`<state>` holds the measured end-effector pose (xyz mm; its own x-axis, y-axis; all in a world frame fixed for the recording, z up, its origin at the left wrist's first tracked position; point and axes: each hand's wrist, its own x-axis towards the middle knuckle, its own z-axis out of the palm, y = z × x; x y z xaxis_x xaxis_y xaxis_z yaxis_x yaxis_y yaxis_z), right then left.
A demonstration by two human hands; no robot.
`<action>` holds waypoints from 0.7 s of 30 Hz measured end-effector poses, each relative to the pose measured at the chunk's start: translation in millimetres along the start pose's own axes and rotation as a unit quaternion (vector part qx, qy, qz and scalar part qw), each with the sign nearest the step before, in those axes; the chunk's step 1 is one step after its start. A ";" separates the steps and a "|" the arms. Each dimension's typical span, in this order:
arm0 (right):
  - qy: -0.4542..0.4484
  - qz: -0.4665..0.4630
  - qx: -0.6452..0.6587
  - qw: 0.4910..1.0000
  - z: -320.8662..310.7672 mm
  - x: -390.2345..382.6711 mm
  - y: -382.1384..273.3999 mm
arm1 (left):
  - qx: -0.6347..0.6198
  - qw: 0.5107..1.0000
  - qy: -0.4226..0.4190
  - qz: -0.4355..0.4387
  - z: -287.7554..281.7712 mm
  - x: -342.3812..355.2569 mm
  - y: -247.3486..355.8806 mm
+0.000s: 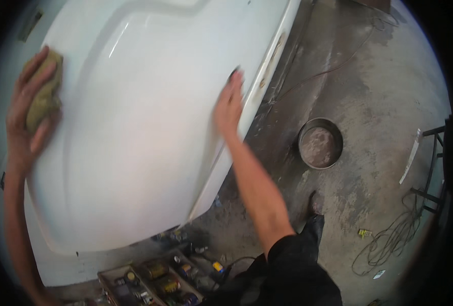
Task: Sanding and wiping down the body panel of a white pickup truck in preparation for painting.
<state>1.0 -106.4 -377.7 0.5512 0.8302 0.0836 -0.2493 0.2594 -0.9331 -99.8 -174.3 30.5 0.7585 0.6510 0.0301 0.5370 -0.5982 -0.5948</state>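
A large white vehicle panel [129,127], smooth and glossy with a raised contour, fills the left and middle. At its left side my left hand [27,115] is closed round a worn olive-yellow sponge [45,94], which rests against the surface. My right hand [229,104] lies on the panel near its right edge, fingers stretched and held close together. A thin dark piece [234,71] pokes out at those fingertips; the rest of it is hidden beneath the hand, so its kind does not show.
On the stained concrete floor [369,112] to the right stands a dark round bucket [301,148] holding murky water. A coiled cable [389,245] lies farther right, near a black metal stand [433,168]. Below the panel is a compartmented tray [107,278] of cans and small items.
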 end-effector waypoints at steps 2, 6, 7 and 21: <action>0.028 -0.015 -0.015 0.999 -13.6 19.9 -4.7 | -0.010 1.000 0.007 0.006 12.7 5.2 -6.8; -0.073 -0.074 -0.034 0.994 22.0 -155.0 -5.0 | -0.013 0.999 0.013 0.037 -1.7 6.2 -12.0; -0.128 -0.067 -0.058 0.988 20.5 -222.3 2.1 | -0.031 0.999 0.019 0.038 -0.3 7.9 -9.3; -0.078 0.070 -0.034 0.994 13.9 -228.9 -4.7 | 0.039 0.998 0.014 0.054 5.1 5.1 -21.4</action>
<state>-135.1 -290.8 -387.5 0.3825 0.9239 -0.0006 -0.2583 0.1063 -0.9602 -109.3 -155.8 39.3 0.8212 0.5704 -0.0166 0.4217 -0.6262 -0.6557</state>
